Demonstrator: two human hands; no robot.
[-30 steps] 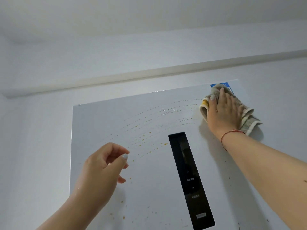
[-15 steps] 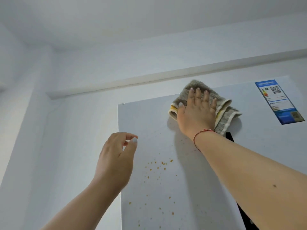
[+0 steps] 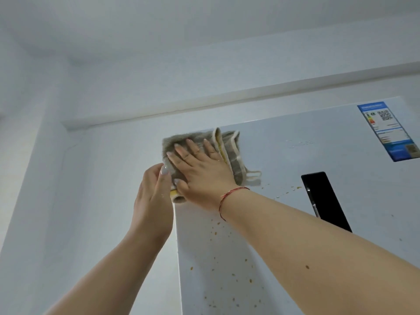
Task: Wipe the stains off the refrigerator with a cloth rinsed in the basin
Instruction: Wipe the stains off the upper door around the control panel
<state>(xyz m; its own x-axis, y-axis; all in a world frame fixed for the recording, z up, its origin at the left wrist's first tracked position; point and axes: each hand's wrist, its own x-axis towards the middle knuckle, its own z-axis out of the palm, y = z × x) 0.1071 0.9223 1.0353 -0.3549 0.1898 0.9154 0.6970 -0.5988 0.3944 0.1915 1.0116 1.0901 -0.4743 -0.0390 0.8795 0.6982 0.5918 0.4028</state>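
Note:
The white refrigerator door (image 3: pixel 284 155) fills the right half of the view, seen from below. Small orange-brown stains (image 3: pixel 229 264) speckle its lower left part. A grey cloth with cream and yellow edging (image 3: pixel 229 146) lies flat on the door's top left corner. My right hand (image 3: pixel 200 169) presses it there with straight, spread fingers. My left hand (image 3: pixel 152 201) is beside the door's left edge, its thumb touching the cloth's overhanging left edge; its fingers are hidden behind the palm.
A black control panel (image 3: pixel 322 198) runs down the door right of my right forearm. A blue energy label (image 3: pixel 386 130) sits at the door's top right. White wall stands to the left, and a white beam (image 3: pixel 227 98) and ceiling lie above.
My right hand has slid the cloth leftward along the door's top to its left corner. My left hand has risen to meet the cloth's edge.

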